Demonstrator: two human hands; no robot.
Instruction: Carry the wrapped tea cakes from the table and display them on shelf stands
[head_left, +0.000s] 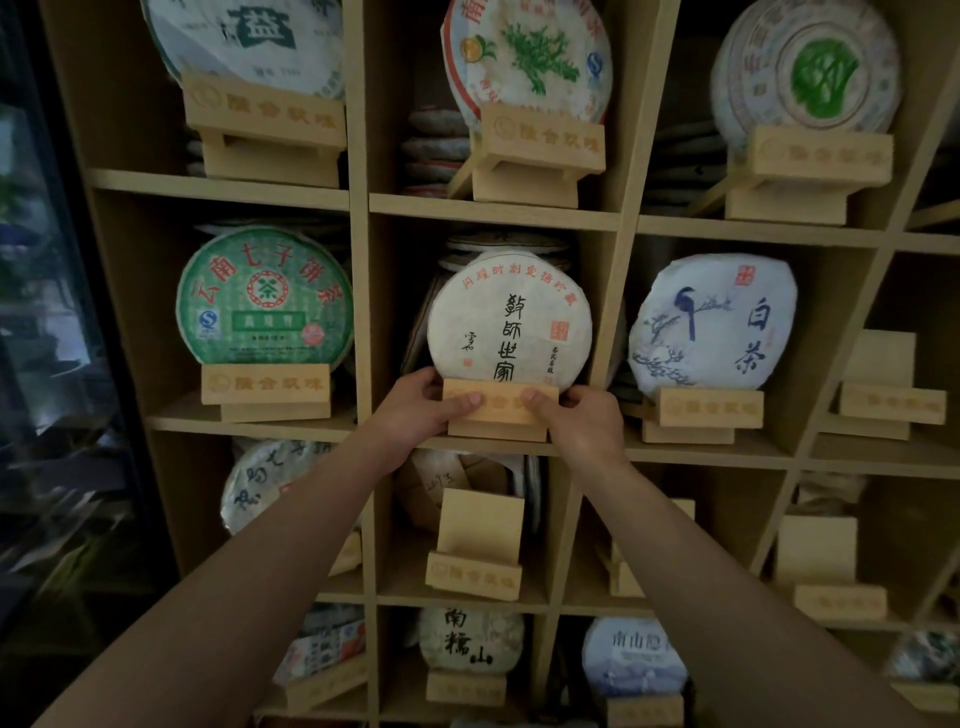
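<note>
A white wrapped tea cake (509, 317) with black calligraphy stands upright on a wooden stand (501, 415) in the middle cell of the shelf. My left hand (423, 410) grips the stand's left end, thumb across its front. My right hand (576, 421) grips the right end the same way. Neighbouring cells hold a green-printed cake (265, 296) on the left and a bird-painted white cake (711, 322) on the right, each on its own stand.
The wooden shelf grid (361, 312) fills the view. Bare stands sit below the middle cell (475, 545), at the far right (891, 389) and at the lower right (826, 571). More cakes line the top and bottom rows. A dark glass cabinet (57, 364) stands at the left.
</note>
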